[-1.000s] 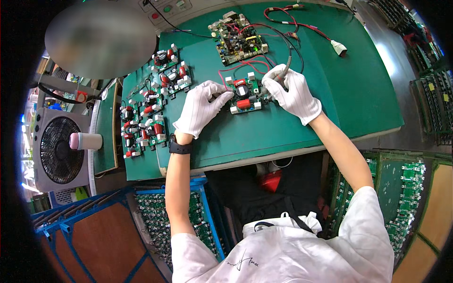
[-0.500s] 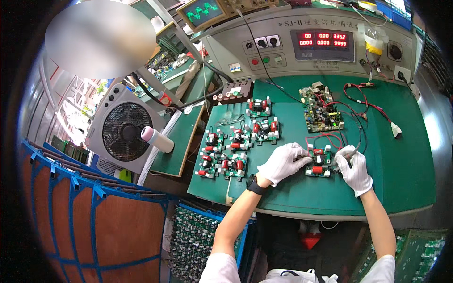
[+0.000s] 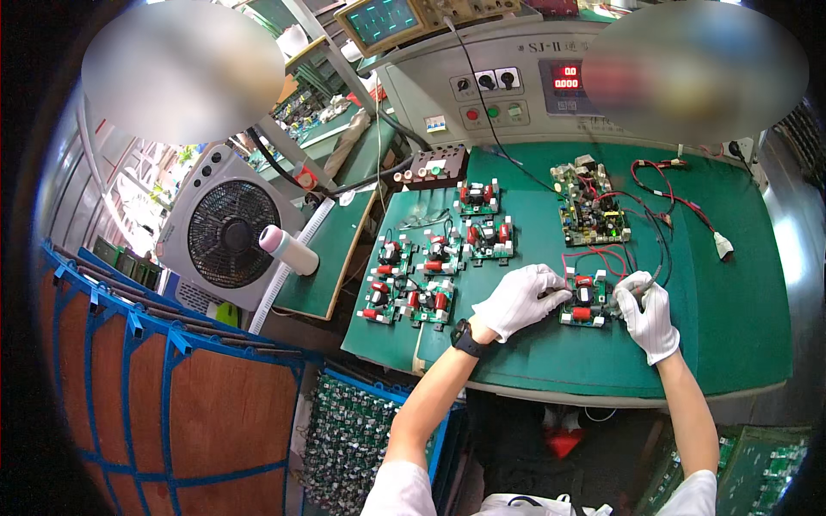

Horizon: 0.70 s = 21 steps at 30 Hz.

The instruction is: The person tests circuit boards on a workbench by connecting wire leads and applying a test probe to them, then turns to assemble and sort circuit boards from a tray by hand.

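Observation:
Both my hands wear white gloves. A small green circuit board [image 3: 586,300] with red and black components lies flat on the bench between them. The fingers of my left hand [image 3: 521,301] are pinched at its left edge, beside the end of a red wire [image 3: 594,250]. On the other side, my right hand [image 3: 647,316] is closed on the grey end of a black lead [image 3: 664,249], held against the board's right edge; its tip is hidden by the fingers. Red and dark wires run from there to a larger populated board [image 3: 591,203] farther back.
Several similar small boards [image 3: 432,299] sit on the left of the green bench [image 3: 723,335]. Behind stand a grey test console [image 3: 508,77] and an oscilloscope [image 3: 379,21]. A red-and-black cable [image 3: 697,210] lies at right. A fan [image 3: 234,232] and a bottle [image 3: 291,250] are at left.
The oscilloscope trace has gone from a jagged wave to flat, stepped segments. My hands stay at the same board; the whole view has shifted slightly.

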Motion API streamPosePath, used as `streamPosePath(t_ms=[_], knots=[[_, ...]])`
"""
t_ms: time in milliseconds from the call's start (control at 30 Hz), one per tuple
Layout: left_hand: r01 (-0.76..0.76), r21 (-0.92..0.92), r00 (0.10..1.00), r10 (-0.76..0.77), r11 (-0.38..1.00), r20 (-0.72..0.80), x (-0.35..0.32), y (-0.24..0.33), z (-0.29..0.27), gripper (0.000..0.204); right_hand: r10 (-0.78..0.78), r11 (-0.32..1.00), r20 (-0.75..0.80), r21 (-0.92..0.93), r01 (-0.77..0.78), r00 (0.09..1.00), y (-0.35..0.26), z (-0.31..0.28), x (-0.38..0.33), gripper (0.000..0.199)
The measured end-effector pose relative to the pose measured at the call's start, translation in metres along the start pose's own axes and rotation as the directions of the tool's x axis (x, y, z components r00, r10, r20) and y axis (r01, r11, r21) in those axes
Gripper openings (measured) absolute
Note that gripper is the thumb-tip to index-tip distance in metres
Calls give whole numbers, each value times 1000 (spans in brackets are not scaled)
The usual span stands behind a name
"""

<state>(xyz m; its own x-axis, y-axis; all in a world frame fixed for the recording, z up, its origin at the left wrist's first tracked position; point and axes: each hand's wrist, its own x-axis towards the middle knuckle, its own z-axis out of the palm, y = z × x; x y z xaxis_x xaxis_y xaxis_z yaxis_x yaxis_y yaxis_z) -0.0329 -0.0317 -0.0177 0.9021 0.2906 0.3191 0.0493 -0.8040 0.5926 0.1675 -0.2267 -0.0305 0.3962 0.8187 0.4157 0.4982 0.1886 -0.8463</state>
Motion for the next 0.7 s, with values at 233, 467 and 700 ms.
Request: streamPosePath(t_ms=[233, 467, 700], knots=[[-7, 7, 1000, 7, 1000, -11, 0, 0, 0, 21, -62, 997, -19, -56, 61, 998, 2, 1, 1, 14], [7, 10, 1000, -7, 1000, -6, -1, -1, 1, 22, -106, 989, -20, -107, 103, 994, 4, 0, 1, 13], [-11, 17, 1000, 11, 1000, -14, 0, 1, 0, 21, -57, 996, -12, -64, 56, 998, 2, -1, 0, 15]])
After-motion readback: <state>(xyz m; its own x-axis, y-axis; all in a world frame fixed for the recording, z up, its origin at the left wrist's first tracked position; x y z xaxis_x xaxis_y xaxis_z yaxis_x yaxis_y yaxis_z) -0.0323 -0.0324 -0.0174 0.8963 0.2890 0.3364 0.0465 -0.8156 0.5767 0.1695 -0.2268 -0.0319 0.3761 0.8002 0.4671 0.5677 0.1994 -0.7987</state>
